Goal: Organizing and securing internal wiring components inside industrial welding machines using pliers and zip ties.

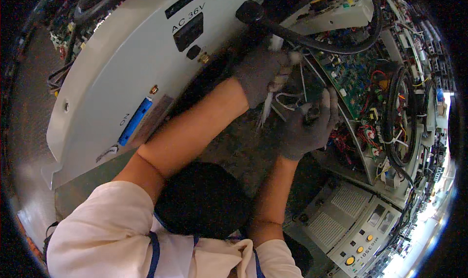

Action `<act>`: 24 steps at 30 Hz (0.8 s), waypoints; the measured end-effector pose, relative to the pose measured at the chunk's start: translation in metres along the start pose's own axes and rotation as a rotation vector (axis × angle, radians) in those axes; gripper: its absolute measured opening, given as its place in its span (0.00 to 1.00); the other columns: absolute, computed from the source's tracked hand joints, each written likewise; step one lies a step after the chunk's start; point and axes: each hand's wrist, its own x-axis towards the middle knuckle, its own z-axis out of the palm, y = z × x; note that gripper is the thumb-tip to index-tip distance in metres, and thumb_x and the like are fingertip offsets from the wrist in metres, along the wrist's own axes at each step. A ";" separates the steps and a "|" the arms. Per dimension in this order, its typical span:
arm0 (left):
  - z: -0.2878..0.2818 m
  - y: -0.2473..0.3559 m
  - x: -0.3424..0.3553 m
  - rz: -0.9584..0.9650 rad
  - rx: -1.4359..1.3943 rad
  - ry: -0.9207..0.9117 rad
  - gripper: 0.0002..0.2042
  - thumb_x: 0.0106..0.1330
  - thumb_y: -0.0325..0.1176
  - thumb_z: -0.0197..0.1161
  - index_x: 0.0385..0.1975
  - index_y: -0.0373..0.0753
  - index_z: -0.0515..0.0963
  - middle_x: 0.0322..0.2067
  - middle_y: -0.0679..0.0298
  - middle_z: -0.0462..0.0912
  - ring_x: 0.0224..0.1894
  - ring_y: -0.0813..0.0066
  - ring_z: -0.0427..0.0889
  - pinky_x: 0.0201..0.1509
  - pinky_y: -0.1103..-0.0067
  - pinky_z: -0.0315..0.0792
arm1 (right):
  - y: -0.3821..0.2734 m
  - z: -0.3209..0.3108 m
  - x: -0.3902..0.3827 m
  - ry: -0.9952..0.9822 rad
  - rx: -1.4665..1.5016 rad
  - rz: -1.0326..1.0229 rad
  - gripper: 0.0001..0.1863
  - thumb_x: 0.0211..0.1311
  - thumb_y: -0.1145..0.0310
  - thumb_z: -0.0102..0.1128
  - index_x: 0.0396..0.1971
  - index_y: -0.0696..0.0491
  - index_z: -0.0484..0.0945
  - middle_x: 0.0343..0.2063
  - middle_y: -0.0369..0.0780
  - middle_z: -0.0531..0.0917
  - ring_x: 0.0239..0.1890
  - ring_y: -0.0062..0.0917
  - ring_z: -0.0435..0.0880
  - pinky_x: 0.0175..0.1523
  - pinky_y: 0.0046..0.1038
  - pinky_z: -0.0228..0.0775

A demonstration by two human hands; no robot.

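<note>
My left hand (263, 75), in a grey glove, is closed around a bundle of pale thin strips (266, 107). The bundle's ends fan out below my fist, and a pale end shows above it. To its right, my right hand (309, 127), gloved the same way, has its fingers curled in; whatever they may hold is hidden. A thin white loop (286, 101) shows between the two hands. Close by the right hand stands an opened metal unit with a green circuit board (358, 90) and coloured wires.
A large grey metal panel (112, 78) with sockets and a blue connector (135, 121) leans at left. A thick black cable (336, 48) arches above my hands. At lower right sits a grey machine (348, 219) with yellow knobs. Coiled black cable (402, 117) hangs at right.
</note>
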 end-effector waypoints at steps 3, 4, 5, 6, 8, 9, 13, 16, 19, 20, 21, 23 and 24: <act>-0.008 -0.003 0.002 -0.026 -0.157 -0.148 0.06 0.63 0.39 0.57 0.31 0.44 0.73 0.14 0.78 0.64 0.12 0.89 0.60 0.11 0.89 0.51 | -0.001 0.001 0.000 0.025 -0.031 -0.018 0.18 0.52 0.75 0.51 0.45 0.60 0.76 0.47 0.47 0.77 0.49 0.39 0.75 0.53 0.37 0.68; -0.002 -0.003 0.000 -0.018 -0.175 -0.059 0.06 0.62 0.36 0.58 0.27 0.44 0.72 0.13 0.77 0.63 0.11 0.88 0.58 0.11 0.87 0.50 | 0.000 0.001 0.001 0.013 -0.030 -0.005 0.19 0.51 0.75 0.52 0.45 0.60 0.76 0.47 0.47 0.77 0.50 0.40 0.75 0.54 0.37 0.68; 0.002 -0.002 -0.001 -0.009 -0.193 0.030 0.07 0.61 0.34 0.60 0.23 0.44 0.70 0.12 0.76 0.62 0.10 0.87 0.56 0.11 0.86 0.48 | 0.001 0.001 0.001 0.000 -0.029 0.009 0.19 0.49 0.76 0.52 0.45 0.59 0.76 0.48 0.48 0.76 0.50 0.41 0.75 0.54 0.37 0.67; 0.004 -0.002 -0.003 -0.011 -0.193 0.028 0.07 0.61 0.34 0.60 0.23 0.44 0.70 0.12 0.76 0.62 0.10 0.87 0.56 0.11 0.86 0.48 | 0.002 0.000 0.002 0.000 -0.032 0.010 0.19 0.49 0.76 0.52 0.45 0.59 0.76 0.48 0.48 0.76 0.50 0.41 0.75 0.54 0.37 0.67; 0.006 0.000 -0.006 0.009 -0.185 0.030 0.07 0.61 0.33 0.59 0.23 0.45 0.70 0.12 0.76 0.62 0.10 0.86 0.57 0.11 0.86 0.48 | 0.003 0.000 0.006 -0.013 -0.086 -0.040 0.20 0.49 0.76 0.53 0.46 0.56 0.76 0.49 0.47 0.76 0.49 0.39 0.76 0.51 0.35 0.70; 0.007 -0.001 -0.006 0.009 -0.184 0.031 0.07 0.61 0.33 0.59 0.23 0.45 0.70 0.12 0.76 0.62 0.10 0.86 0.57 0.11 0.86 0.48 | 0.004 0.000 0.007 -0.014 -0.085 -0.039 0.20 0.49 0.76 0.53 0.46 0.56 0.76 0.49 0.47 0.76 0.49 0.39 0.76 0.51 0.35 0.70; 0.012 -0.007 -0.006 0.029 -0.205 0.069 0.07 0.62 0.33 0.58 0.23 0.44 0.69 0.12 0.75 0.62 0.10 0.85 0.57 0.12 0.85 0.49 | 0.011 0.005 0.003 -0.112 -0.033 -0.008 0.24 0.46 0.76 0.54 0.49 0.50 0.76 0.51 0.45 0.75 0.46 0.36 0.79 0.46 0.31 0.74; 0.016 -0.012 -0.005 0.075 -0.127 0.103 0.05 0.63 0.36 0.56 0.28 0.44 0.72 0.14 0.75 0.65 0.12 0.86 0.60 0.13 0.87 0.52 | 0.011 0.005 0.006 -0.124 0.001 -0.060 0.27 0.44 0.77 0.55 0.50 0.49 0.75 0.52 0.45 0.75 0.46 0.37 0.80 0.45 0.29 0.74; 0.009 -0.014 -0.003 0.130 -0.025 0.083 0.06 0.64 0.38 0.54 0.31 0.45 0.74 0.16 0.75 0.67 0.14 0.86 0.63 0.15 0.88 0.55 | 0.006 0.006 0.008 -0.168 0.055 -0.019 0.28 0.44 0.77 0.56 0.52 0.50 0.73 0.52 0.46 0.75 0.46 0.38 0.79 0.47 0.29 0.73; 0.007 -0.015 -0.001 0.124 -0.026 0.019 0.06 0.64 0.38 0.55 0.30 0.45 0.74 0.16 0.75 0.67 0.14 0.86 0.63 0.15 0.87 0.55 | 0.006 0.006 0.009 -0.191 0.099 0.021 0.28 0.44 0.77 0.56 0.52 0.50 0.73 0.51 0.47 0.76 0.47 0.38 0.79 0.48 0.30 0.73; 0.007 -0.018 0.001 0.119 -0.018 0.014 0.06 0.64 0.38 0.55 0.30 0.45 0.74 0.16 0.75 0.67 0.14 0.86 0.63 0.15 0.87 0.55 | 0.005 0.007 0.011 -0.185 0.097 0.029 0.28 0.44 0.77 0.56 0.52 0.50 0.73 0.51 0.47 0.76 0.47 0.38 0.79 0.48 0.30 0.73; 0.012 -0.020 0.002 0.124 -0.054 0.128 0.06 0.64 0.39 0.55 0.28 0.46 0.74 0.14 0.76 0.65 0.15 0.86 0.62 0.15 0.87 0.53 | 0.006 0.003 0.014 -0.208 0.149 0.020 0.25 0.46 0.76 0.56 0.50 0.52 0.73 0.48 0.46 0.77 0.46 0.38 0.79 0.48 0.31 0.72; 0.012 -0.019 -0.001 0.113 -0.041 0.122 0.06 0.64 0.39 0.55 0.28 0.46 0.74 0.14 0.76 0.65 0.15 0.86 0.62 0.15 0.87 0.53 | 0.005 -0.001 0.015 -0.199 0.144 0.036 0.25 0.46 0.76 0.56 0.50 0.52 0.73 0.48 0.46 0.77 0.46 0.38 0.79 0.48 0.31 0.72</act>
